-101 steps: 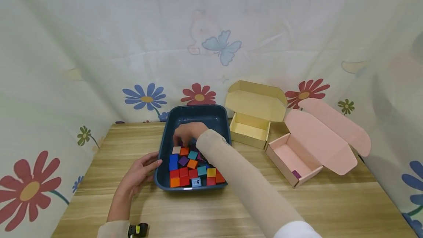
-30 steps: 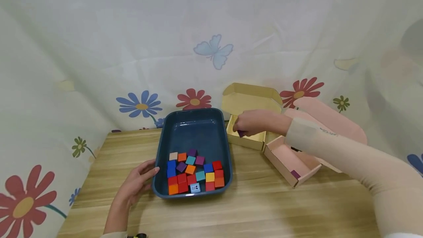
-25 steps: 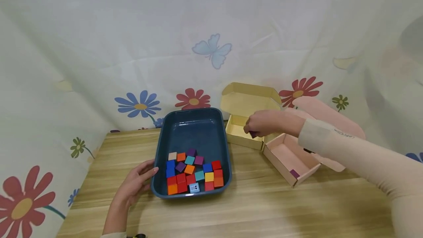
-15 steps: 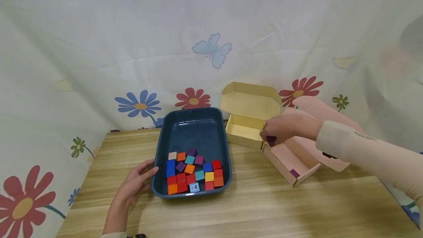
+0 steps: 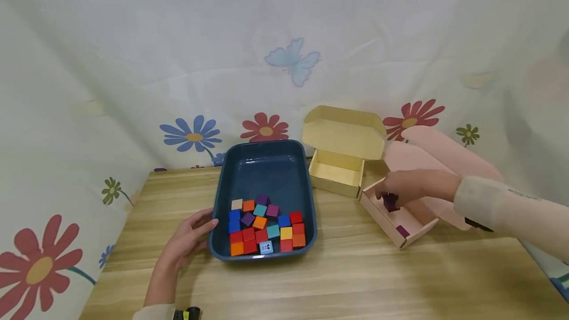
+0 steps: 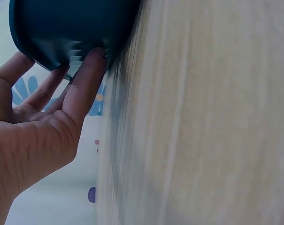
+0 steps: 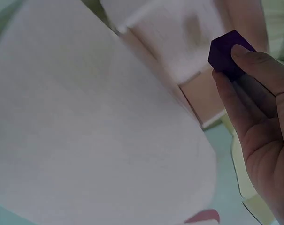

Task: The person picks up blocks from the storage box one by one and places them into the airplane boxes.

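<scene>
My right hand (image 5: 402, 186) is over the pink cardboard box (image 5: 378, 219), pinching a dark purple cube (image 7: 228, 52) between thumb and fingers. The right wrist view shows the cube at the fingertips, above the box's opening. Another purple cube (image 5: 402, 231) lies inside that box at its near end. My left hand (image 5: 188, 236) rests against the left side of a dark blue tray (image 5: 266, 167). Seen from the left wrist, its extended fingers (image 6: 88, 86) touch the tray's outer wall. Several coloured cubes, among them a light blue printed one (image 5: 265, 247), fill the tray's near half.
A yellow cardboard box (image 5: 335, 189), lid raised, stands between the tray and the pink box. The pink box's lid (image 5: 449, 157) is folded back behind it. A flower-patterned cloth (image 5: 178, 63) hangs behind and beside the wooden table (image 5: 338, 280).
My right hand has lifted a purple cube from the tray and carried it right, past the yellow box, to over the pink box. My left hand has stayed at the tray's side.
</scene>
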`<state>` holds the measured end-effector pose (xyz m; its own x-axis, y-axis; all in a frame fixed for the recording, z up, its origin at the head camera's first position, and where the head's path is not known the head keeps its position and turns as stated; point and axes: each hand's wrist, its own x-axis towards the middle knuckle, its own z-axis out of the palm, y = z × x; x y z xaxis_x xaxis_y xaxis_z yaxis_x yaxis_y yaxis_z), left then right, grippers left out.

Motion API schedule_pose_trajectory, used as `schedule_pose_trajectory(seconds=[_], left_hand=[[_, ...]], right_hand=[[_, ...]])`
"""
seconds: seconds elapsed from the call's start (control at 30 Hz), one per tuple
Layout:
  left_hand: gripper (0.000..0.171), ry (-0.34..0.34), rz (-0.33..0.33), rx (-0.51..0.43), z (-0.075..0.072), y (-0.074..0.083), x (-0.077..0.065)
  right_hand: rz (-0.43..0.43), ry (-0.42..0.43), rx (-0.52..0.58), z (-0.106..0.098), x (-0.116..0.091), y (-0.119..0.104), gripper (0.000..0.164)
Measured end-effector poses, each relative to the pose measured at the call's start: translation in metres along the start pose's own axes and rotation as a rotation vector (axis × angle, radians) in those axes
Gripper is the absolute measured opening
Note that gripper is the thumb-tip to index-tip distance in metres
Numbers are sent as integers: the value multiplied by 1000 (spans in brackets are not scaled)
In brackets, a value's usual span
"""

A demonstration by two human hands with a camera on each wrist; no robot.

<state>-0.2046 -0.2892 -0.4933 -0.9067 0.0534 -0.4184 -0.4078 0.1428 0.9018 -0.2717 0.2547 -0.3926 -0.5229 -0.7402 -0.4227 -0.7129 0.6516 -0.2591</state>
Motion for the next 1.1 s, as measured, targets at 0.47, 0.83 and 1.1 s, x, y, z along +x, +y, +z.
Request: schedule_pose_trajectory(seconds=[0.47, 0.83, 1.1], left_hand=[[63, -6, 9, -21, -1, 2, 2], [63, 11, 3, -9, 0, -2, 0], [62, 13, 6, -4, 0, -2, 0]], right_hand=[[-22, 9, -103, 26, 1, 0, 22], [-38, 130, 33, 24, 0, 1, 14], [8, 318, -92, -2, -9, -12, 67]])
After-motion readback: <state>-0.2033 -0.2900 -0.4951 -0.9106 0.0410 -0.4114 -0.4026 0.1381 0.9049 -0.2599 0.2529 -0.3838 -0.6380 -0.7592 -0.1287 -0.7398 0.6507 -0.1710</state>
